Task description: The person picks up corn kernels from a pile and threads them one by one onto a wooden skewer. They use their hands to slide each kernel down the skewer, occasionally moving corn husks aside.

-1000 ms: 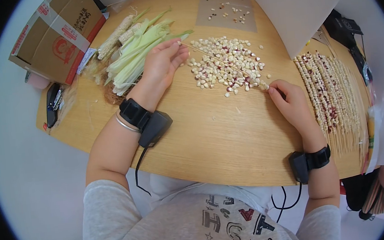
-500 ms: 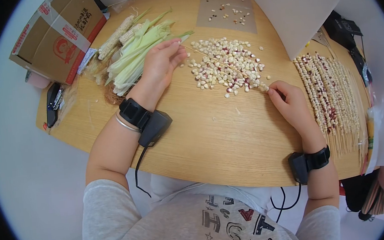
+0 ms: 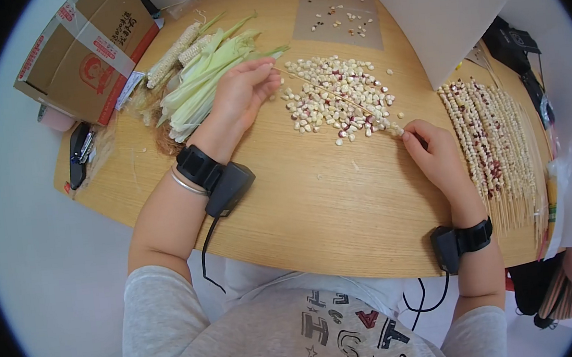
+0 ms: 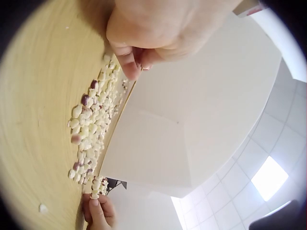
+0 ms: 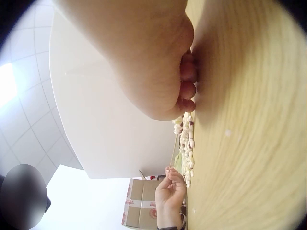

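A thin wooden skewer [image 3: 329, 92] slants over the pile of loose corn kernels [image 3: 341, 111], which are cream with some dark red ones. At the skewer's far left end, my left hand [image 3: 240, 95] pinches the tip between thumb and fingers; a small pale bit shows at these fingertips in the left wrist view. My right hand [image 3: 437, 157] grips the other end between thumb and forefinger, low over the table. Several threaded kernels [image 4: 95, 186] sit on the skewer right at the right fingertips. Its palm and wrist hide that grip in the right wrist view.
Many skewers strung with kernels [image 3: 485, 138] lie in a row at the right. Corn cobs [image 3: 174, 58] and green husks [image 3: 204, 83] lie at the left, near a cardboard box [image 3: 92, 59] and a stapler [image 3: 79, 157]. A grey sheet [image 3: 305, 22] bears scattered kernels behind.
Both hands have shifted very slightly to the right with the skewer. They keep their hold at its two ends.
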Motion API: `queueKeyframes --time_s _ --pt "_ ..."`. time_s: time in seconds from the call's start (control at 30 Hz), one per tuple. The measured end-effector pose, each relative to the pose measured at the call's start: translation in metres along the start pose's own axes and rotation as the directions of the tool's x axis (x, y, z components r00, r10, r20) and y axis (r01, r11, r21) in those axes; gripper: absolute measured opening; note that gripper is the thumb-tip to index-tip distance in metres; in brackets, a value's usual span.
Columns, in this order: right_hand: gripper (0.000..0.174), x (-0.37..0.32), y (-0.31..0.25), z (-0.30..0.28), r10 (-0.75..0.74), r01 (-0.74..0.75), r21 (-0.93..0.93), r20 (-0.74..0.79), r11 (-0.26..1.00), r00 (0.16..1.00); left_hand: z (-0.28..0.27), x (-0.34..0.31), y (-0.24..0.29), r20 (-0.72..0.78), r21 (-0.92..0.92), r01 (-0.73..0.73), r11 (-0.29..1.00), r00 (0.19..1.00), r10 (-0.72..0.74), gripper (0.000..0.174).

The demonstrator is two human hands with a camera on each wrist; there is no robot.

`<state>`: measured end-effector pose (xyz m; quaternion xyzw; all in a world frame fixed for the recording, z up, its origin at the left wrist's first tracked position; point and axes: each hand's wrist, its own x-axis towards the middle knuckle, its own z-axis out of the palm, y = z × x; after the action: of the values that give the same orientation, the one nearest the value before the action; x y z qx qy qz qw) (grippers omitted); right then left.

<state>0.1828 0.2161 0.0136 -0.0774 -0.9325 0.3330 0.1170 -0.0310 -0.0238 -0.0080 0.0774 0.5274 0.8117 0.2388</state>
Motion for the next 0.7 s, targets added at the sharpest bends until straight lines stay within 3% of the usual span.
queueKeyframes --time_s 0.3,0.7 --pt "0.016 -0.001 -0.001 0.001 0.003 -0.003 0.028 0.007 1.000 1.000 0.013 -0.008 0.005 -0.010 -0.222 0.053 0.974 0.998 -0.056 0.016" --pt "0.015 0.001 0.004 0.001 -0.017 0.017 0.014 0.001 1.000 1.000 0.013 -0.008 0.009 0.025 -0.241 0.101 0.965 0.995 -0.098 0.013"
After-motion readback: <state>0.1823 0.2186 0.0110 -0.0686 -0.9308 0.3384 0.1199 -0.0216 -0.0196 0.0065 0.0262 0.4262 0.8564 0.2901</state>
